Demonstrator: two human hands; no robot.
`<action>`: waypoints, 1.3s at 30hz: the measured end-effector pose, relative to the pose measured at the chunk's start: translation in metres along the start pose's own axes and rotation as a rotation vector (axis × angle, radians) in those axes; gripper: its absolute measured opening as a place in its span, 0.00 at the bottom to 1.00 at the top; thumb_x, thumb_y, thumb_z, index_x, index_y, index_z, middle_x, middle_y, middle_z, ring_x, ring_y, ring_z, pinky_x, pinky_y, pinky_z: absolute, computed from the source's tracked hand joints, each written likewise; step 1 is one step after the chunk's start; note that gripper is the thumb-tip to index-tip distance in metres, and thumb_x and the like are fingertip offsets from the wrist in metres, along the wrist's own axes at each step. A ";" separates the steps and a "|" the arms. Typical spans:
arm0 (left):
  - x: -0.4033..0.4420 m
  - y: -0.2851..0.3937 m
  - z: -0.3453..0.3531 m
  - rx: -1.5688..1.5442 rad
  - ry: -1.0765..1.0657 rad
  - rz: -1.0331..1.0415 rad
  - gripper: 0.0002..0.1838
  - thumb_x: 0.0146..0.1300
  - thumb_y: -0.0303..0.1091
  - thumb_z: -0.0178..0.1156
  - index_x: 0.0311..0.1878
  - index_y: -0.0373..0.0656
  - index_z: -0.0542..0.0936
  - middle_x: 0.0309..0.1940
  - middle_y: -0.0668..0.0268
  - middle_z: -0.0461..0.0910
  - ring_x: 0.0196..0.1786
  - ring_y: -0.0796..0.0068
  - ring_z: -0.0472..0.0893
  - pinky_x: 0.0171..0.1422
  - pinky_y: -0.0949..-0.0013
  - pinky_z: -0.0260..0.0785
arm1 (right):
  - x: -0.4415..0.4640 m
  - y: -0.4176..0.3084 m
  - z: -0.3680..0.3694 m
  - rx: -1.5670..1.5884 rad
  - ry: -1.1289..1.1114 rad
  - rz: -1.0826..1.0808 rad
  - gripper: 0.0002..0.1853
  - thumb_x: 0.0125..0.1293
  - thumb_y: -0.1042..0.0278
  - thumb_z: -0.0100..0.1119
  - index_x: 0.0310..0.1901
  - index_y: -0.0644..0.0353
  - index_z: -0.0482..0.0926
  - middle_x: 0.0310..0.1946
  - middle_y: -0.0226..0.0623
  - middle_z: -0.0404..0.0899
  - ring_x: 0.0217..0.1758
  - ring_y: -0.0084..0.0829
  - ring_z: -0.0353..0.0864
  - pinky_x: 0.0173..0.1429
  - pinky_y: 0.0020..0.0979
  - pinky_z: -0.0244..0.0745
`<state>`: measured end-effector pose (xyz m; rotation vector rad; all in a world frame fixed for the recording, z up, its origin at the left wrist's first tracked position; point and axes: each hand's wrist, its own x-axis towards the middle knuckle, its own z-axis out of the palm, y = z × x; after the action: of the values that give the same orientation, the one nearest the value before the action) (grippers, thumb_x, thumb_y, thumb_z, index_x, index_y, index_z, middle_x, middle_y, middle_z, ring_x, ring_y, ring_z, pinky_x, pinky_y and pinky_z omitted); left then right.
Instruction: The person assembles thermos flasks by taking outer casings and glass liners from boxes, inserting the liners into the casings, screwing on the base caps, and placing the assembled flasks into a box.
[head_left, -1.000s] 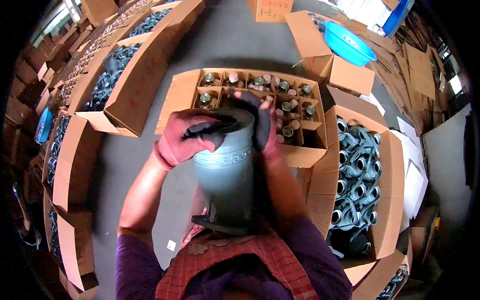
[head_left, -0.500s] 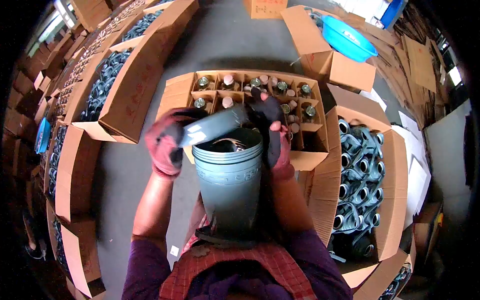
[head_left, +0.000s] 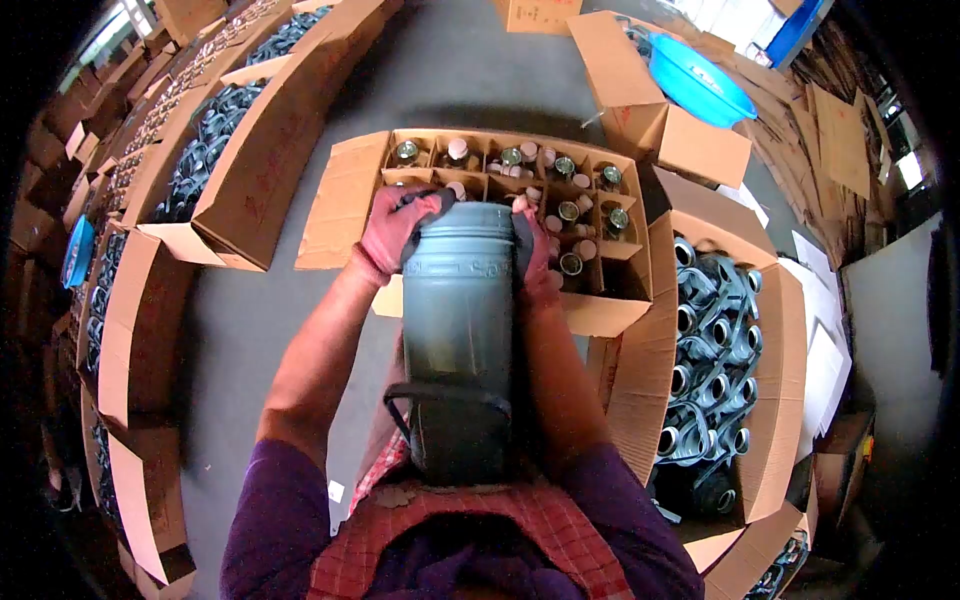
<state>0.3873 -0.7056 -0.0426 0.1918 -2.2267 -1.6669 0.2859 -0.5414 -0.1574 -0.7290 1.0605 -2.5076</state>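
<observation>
A grey-green plastic canister [head_left: 458,310] stands in front of my body, its top pointing away from me. A matching grey lid [head_left: 466,216] sits over its mouth; whether it is fully seated I cannot tell. My left hand [head_left: 398,228], in a red and black glove, grips the lid's left edge with fingers curled. On the opposite side my right hand [head_left: 534,245], gloved alike, closes round the right edge, partly hidden behind the canister. A black handle [head_left: 450,392] crosses the canister's lower part.
Just beyond the canister is a divided carton [head_left: 400,139] of clear bottles, some pink-capped. At right, an open box [head_left: 783,400] holds grey spouted parts. Long cartons [head_left: 270,150] of dark parts line the left. A blue basin [head_left: 700,80] rests on a box at upper right.
The lid has gone from tilted above the open canister to lying over its mouth. Both hands have come in to its edges, and the canister's top has tipped farther away from me.
</observation>
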 end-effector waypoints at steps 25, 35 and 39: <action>-0.015 0.038 0.008 -0.845 -0.381 0.243 0.25 0.56 0.49 0.53 0.35 0.30 0.79 0.36 0.51 0.80 0.44 0.58 0.79 0.52 0.64 0.69 | -0.042 -0.144 0.099 -0.930 -0.069 -0.350 0.15 0.60 0.59 0.57 0.43 0.60 0.74 0.42 0.44 0.75 0.46 0.45 0.73 0.54 0.41 0.66; -0.044 0.085 0.002 0.789 -0.002 0.477 0.37 0.34 0.49 0.72 0.51 0.41 0.76 0.37 0.55 0.79 0.41 0.54 0.79 0.49 0.60 0.70 | 0.006 -0.100 0.072 -0.463 -0.097 0.124 0.25 0.64 0.47 0.50 0.47 0.63 0.75 0.41 0.36 0.80 0.46 0.31 0.77 0.56 0.32 0.69; -0.038 0.071 0.001 0.661 -0.088 0.423 0.44 0.27 0.57 0.75 0.49 0.40 0.74 0.35 0.51 0.79 0.40 0.48 0.79 0.47 0.60 0.72 | 0.022 -0.019 0.004 0.044 -0.071 0.265 0.40 0.63 0.29 0.34 0.49 0.65 0.74 0.47 0.42 0.77 0.46 0.31 0.78 0.56 0.32 0.71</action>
<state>0.4291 -0.6718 0.0170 -0.1870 -2.5797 -0.7073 0.2687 -0.5408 -0.1337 -0.6158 1.0023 -2.2565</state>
